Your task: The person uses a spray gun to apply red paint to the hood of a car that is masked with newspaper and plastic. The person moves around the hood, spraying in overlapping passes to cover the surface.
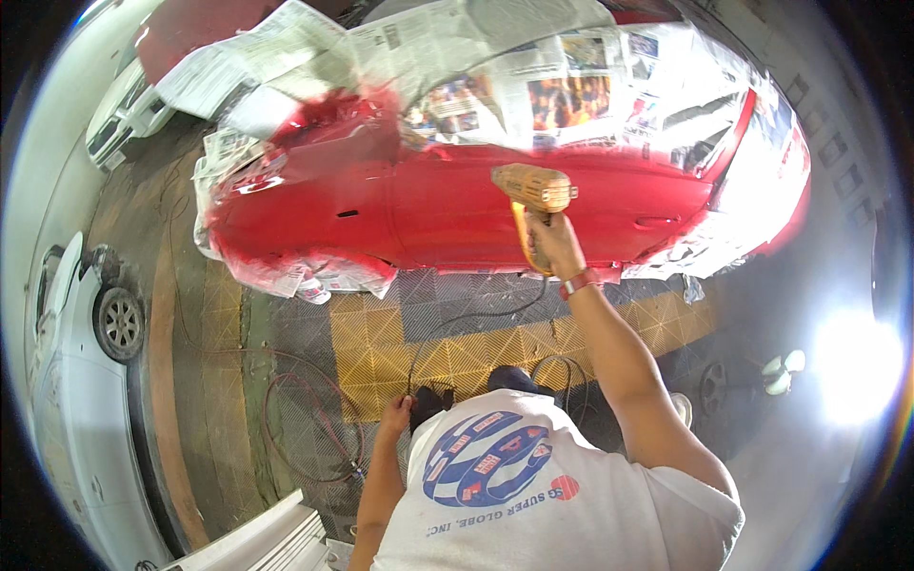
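My right hand (pixel 556 244) is wrapped round the handle of a yellow heat gun (pixel 535 187), with the arm stretched out ahead. The gun's nozzle points left, close in front of the side of a red car (pixel 447 205); whether it touches the panel I cannot tell. Newspaper and clear film (pixel 571 95) cover the car's windows and roof, and more paper wraps both ends. From the gun's base a black cord (pixel 466 315) droops to the left and down. Low by my body, my left hand (pixel 397 415) is closed on that cord.
A thin reddish hose (pixel 270 419) lies coiled on the floor at the left. Beyond it stands a pale car (pixel 90 419), with a white car (pixel 129 116) farther back. A bright lamp (pixel 854 369) glares at the right. Yellow and grey floor tiles (pixel 367 347) lie beside the red car.
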Demonstrator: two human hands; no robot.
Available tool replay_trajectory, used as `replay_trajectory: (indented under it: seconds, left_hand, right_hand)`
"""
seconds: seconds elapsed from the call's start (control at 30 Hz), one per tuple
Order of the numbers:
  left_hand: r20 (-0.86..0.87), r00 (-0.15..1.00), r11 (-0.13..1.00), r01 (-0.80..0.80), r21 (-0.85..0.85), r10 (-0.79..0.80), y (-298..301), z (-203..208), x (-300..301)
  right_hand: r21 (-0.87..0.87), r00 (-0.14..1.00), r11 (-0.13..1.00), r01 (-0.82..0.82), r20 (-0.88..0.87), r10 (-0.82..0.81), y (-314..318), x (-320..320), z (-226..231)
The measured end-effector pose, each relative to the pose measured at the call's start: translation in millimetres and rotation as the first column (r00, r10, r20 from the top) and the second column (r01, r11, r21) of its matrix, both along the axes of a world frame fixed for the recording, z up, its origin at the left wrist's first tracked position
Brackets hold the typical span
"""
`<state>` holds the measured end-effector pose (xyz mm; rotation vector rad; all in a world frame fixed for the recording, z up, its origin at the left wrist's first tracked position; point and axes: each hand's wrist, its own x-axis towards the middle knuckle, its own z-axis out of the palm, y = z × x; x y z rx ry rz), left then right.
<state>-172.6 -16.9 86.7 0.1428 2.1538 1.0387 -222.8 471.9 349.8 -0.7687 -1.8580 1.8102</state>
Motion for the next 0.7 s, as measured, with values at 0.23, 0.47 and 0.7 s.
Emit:
replay_trajectory:
  seconds: [0.23,0.47,0.7]
  left_hand:
    - [0.177,0.934,0.913,-0.345,0.217,0.311,-119,-61,13]
    - [0.286,0.853,0.858,-0.490,0.154,0.436,-133,-47,32]
    - [0.199,0.934,0.926,-0.333,0.176,0.298,-70,-61,37]
  right_hand:
    - [0.065,0.987,0.986,-0.154,-0.044,0.157,-144,-111,-24]
    - [-0.024,0.929,0.935,-0.355,0.104,0.356,-200,-126,-55]
    - [0.179,0.991,0.978,-0.106,-0.061,0.119,-116,-25,-137]
